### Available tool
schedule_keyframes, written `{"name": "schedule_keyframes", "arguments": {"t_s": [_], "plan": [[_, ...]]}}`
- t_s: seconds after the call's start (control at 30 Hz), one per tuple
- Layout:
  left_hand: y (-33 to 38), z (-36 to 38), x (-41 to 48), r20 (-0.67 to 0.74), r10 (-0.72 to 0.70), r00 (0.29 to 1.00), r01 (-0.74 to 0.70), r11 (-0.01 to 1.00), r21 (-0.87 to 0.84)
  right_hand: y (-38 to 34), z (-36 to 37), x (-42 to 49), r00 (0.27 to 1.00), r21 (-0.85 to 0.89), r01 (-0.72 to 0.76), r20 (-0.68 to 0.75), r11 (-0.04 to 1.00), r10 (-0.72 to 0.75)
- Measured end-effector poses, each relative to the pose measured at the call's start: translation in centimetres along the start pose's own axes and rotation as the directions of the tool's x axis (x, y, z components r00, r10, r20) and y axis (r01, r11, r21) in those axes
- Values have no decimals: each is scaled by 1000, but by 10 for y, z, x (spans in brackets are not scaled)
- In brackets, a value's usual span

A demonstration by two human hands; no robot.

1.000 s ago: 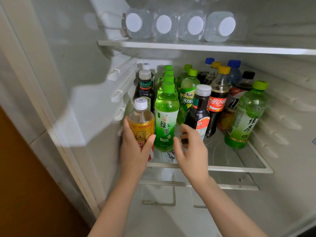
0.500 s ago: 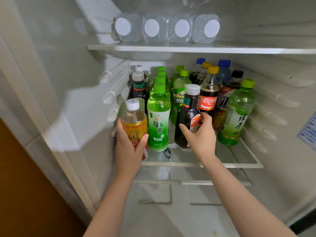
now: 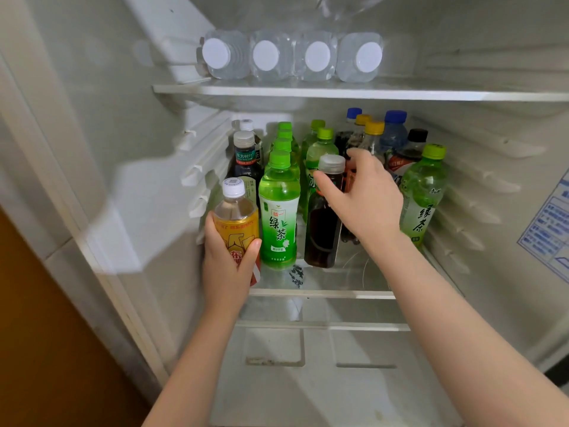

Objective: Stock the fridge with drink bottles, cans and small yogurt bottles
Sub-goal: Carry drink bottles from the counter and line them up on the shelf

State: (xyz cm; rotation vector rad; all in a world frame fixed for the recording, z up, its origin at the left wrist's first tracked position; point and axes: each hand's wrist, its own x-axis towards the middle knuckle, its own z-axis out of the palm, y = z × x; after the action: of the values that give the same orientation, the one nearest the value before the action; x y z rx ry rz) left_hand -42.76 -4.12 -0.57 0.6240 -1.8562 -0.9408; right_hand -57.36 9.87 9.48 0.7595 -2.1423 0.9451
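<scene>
My left hand [image 3: 228, 269] grips a yellow-labelled bottle [image 3: 235, 220] with a white cap, standing at the front left of the glass shelf [image 3: 323, 293]. My right hand [image 3: 366, 198] holds a dark drink bottle [image 3: 321, 238] with a grey cap near its neck. The thumb lies on the left side, and the fingers curl round the right and reach toward the cola bottles [image 3: 374, 131] behind. The dark bottle leans slightly to the left. A green tea bottle [image 3: 279, 217] stands between the two held bottles.
Several green, dark and blue-capped bottles crowd the back of the shelf, and another green tea bottle [image 3: 423, 192] stands at the right. Several water bottles [image 3: 264, 55] lie on the upper shelf [image 3: 338, 94]. The fridge wall's ribs [image 3: 200, 167] are close on the left.
My right hand has reached in, taken the dark bottle low on its body, then slid up to its neck. My left hand stays on the yellow-labelled bottle.
</scene>
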Motion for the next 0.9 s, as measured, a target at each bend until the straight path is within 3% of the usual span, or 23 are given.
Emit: {"name": "schedule_keyframes", "arguments": {"t_s": [0.1,0.17,0.27,0.43,0.57,0.9], "plan": [[0,-1,-1,-17,6,1000,-6,1000,-4,-13,3,20,995,-215,45,98,976,-24],[0,-1,-1,-19,6,1000,-6,1000,-2,-15,4,29,983,-261,113,172,959,-69],[0,-1,-1,-17,3,1000,-4,1000,-4,-9,2,44,928,-144,222,333,964,-164],[-1,1,0,-20,-3,1000,3,1000,-7,0,-7,76,750,24,254,626,967,-213],[-2,1,0,-20,-6,1000,6,1000,-6,-1,-5,87,685,61,306,679,950,-265],[-5,3,0,-33,-7,999,7,1000,-5,1,-2,90,686,17,424,647,905,-333]]}}
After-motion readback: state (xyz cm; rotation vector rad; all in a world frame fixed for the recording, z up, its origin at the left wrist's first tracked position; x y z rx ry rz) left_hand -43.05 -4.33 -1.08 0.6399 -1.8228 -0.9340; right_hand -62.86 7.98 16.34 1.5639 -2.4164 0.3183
